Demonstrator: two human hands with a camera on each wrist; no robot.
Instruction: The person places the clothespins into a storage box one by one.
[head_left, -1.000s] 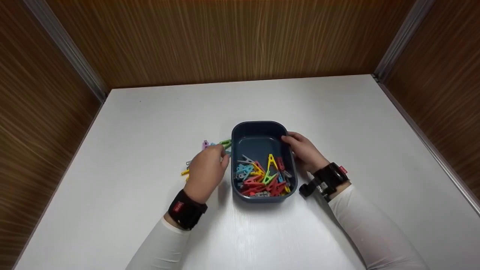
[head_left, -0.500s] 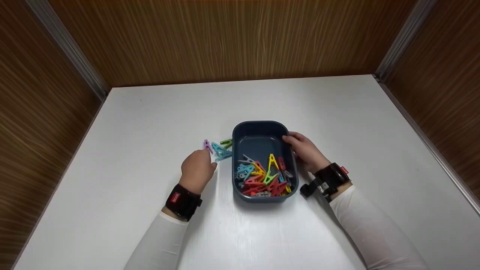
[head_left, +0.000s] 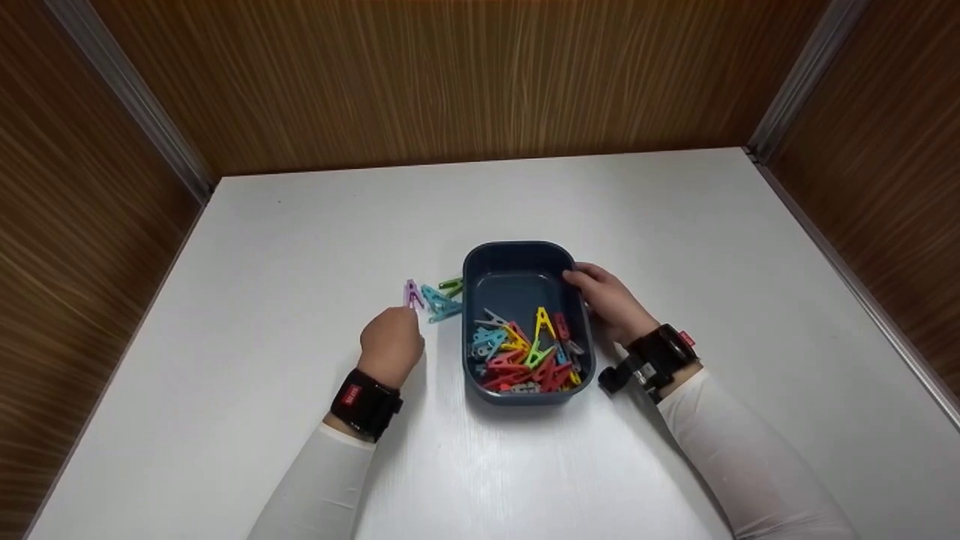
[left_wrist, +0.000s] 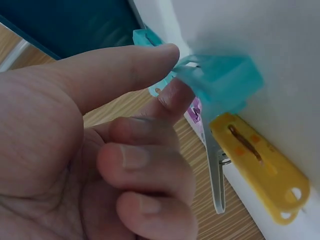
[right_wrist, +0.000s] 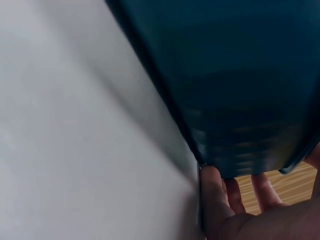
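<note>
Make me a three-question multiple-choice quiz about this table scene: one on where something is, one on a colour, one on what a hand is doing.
1. Where do most clothes pegs lie?
A. In the bin's near end
B. On the far table edge
C. On the right sleeve

2. What colour is the bin?
A. White
B. Dark blue
C. Orange

3. What is the right hand doing?
A. Lifted in the air
B. Pinching a peg
C. Holding the bin's side

Answers:
1. A, the pile of clothes pegs fills the near end.
2. B, the bin is dark blue on the white table.
3. C, the right hand has its grip on the rim.
</note>
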